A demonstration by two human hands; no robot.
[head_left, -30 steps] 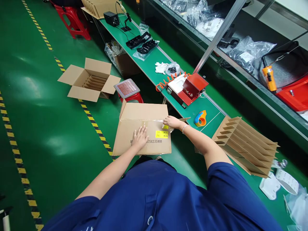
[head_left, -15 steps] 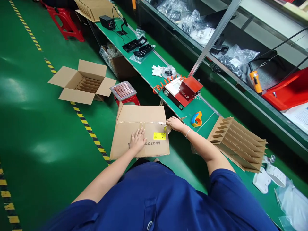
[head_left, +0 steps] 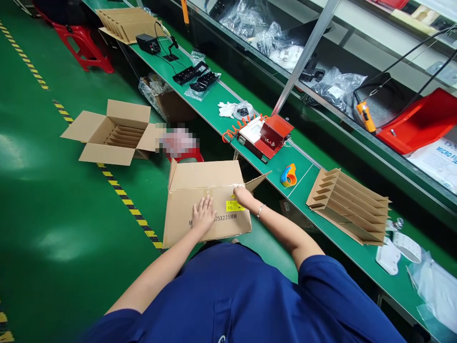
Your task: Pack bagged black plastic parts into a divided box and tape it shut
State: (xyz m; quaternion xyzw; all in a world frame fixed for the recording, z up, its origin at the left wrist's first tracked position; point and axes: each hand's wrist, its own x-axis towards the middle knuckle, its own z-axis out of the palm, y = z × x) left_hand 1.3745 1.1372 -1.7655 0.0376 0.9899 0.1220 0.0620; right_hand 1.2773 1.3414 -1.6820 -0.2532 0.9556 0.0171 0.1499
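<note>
A cardboard box stands in front of me, with printed dimensions and a yellow label on the side facing me. My left hand lies flat against that side, fingers stretched, covering part of the print. Over the box's upper right part, just above the label, my right hand is closed. A small yellow bit shows at its fingertips; what it belongs to I cannot make out. One flap stands out at the box's right edge behind this hand, and a strip of clear tape runs across the upper part.
An open box with cardboard dividers sits on the floor at left, beside a red stool. Along the green bench lie a red machine, a tape dispenser, a divider set and white parts.
My right hand has moved left from the box's right edge onto its face near the label. My left hand stays pressed on the box. The view has shifted slightly.
</note>
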